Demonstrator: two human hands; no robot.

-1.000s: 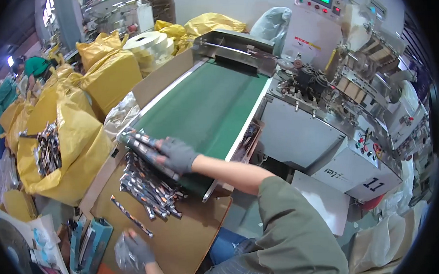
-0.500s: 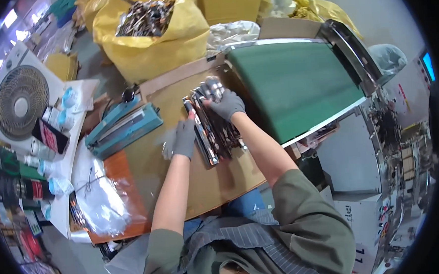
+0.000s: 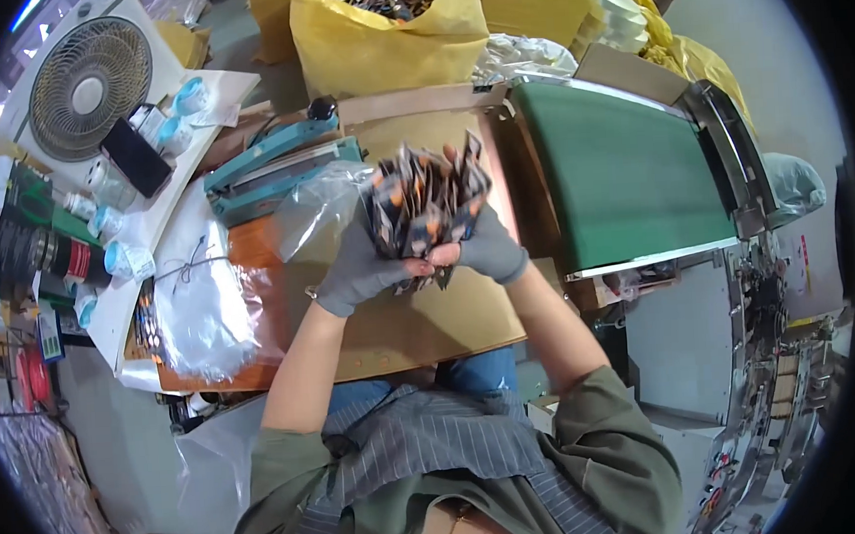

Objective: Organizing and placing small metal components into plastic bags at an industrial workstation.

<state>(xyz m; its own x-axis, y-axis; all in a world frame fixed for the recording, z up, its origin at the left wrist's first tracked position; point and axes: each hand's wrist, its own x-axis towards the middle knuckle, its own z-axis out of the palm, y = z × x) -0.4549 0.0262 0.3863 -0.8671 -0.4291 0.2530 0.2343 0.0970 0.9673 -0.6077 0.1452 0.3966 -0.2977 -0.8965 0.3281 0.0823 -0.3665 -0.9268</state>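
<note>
**Bundle of slim, dark, orange-flecked sachets [image 3: 429, 194] clasped, limp clear plastic bag [image 3: 316, 213] beside the grey-gloved left hand [image 3: 355, 269]**

Nearest the person's body, the left hand and the grey-gloved right hand [image 3: 496, 248] wrap the bundle from either side, both to the right of the teal metal bar sealer [image 3: 272, 151], which is the landmark here. Both hands are closed in on the sachets, bare thumb tips close together on the near side. The bundle is above the brown cardboard-topped surface [image 3: 402, 334], to the sealer's right and slightly nearer the person; its long axis points away from the body, the far ends fanning unevenly.

The bag spreads between sealer and bundle, overlapping the sealer's right end. The left hand is plainly the nearer one, the right being across the bundle; whether any left finger pinches the bag's edge cannot be told. Well to the sealer's right runs a flat green conveyor belt [image 3: 636, 184]; beyond the sealer, rightward, is a yellow plastic sack [image 3: 387, 52] of similar sachets.
</note>
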